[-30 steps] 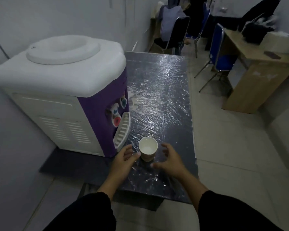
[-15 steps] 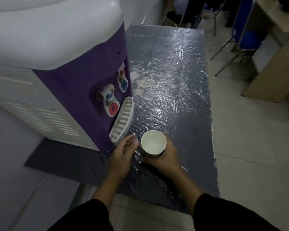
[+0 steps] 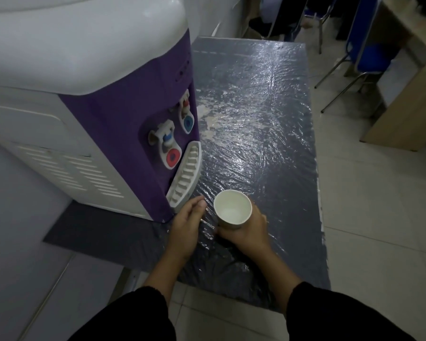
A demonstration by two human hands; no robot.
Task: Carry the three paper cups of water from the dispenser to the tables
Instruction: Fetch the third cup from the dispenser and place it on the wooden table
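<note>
A white paper cup (image 3: 232,209) stands upright just in front of the purple-and-white water dispenser (image 3: 123,114), on a low table wrapped in shiny plastic film (image 3: 256,134). My right hand (image 3: 246,232) is wrapped around the cup's lower wall. The cup's inside looks pale; I cannot tell how much water it holds. My left hand (image 3: 186,226) sits flat beside the cup, fingers together and extended, a small gap away, near the dispenser's white drip tray (image 3: 185,175). Only this one cup is in view.
The dispenser has a red tap (image 3: 173,156) and a blue tap (image 3: 188,121) above the drip tray. A blue chair (image 3: 369,52) and a wooden desk (image 3: 408,94) stand at the right rear across a tiled floor (image 3: 369,217). A wall runs along the left.
My right hand has closed around the cup, which was standing free between both hands a second ago. The view has moved closer and lower toward the dispenser. My left hand stays beside the cup.
</note>
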